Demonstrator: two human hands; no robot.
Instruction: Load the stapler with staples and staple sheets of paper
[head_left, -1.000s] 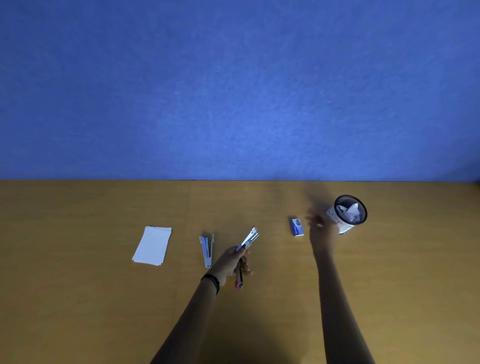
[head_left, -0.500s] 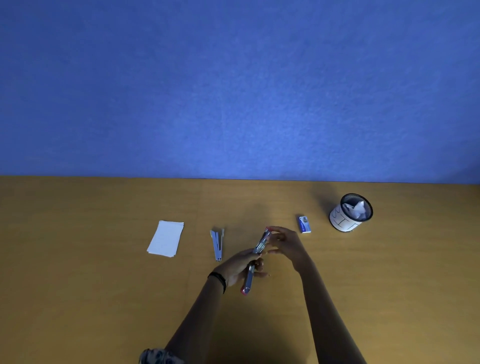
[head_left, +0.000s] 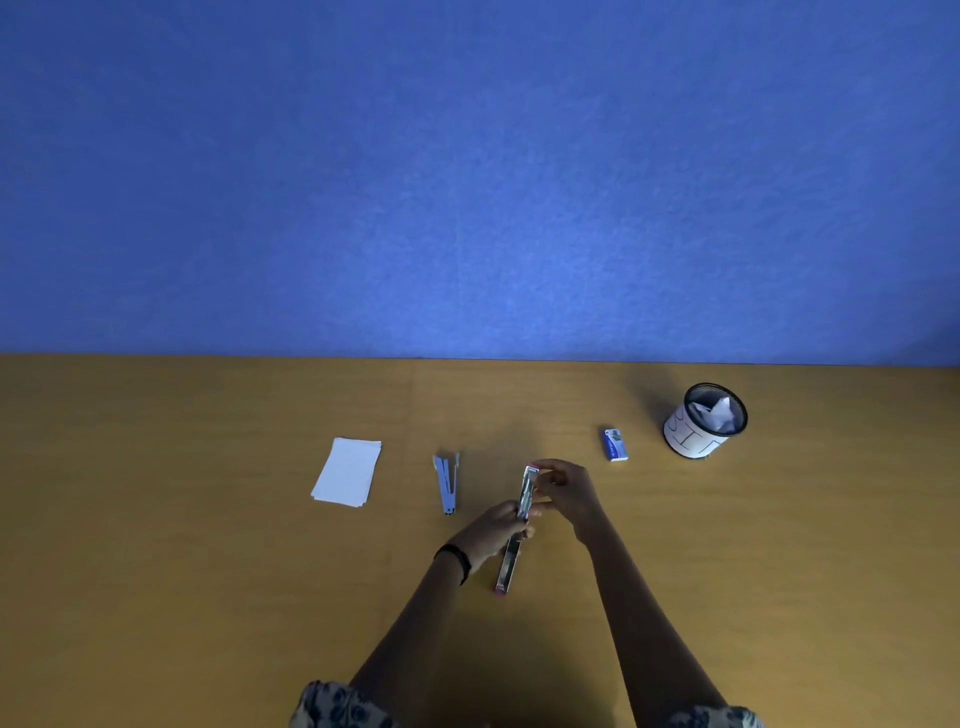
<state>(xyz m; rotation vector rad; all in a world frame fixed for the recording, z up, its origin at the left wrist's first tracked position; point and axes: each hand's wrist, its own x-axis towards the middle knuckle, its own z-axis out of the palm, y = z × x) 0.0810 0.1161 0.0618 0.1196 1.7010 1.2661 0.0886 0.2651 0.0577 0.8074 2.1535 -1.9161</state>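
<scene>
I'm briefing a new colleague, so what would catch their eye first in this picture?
Centre stage, the left hand grips an open stapler while the right hand pinches its far end. A white paper stack lies to their left, and a black mesh cup stands at the far right.

The left hand (head_left: 493, 527) hides the middle of the stapler (head_left: 508, 564). Print on the blue box (head_left: 615, 444) is too small to read. Both sleeves (head_left: 337, 706) run off the bottom edge.
</scene>
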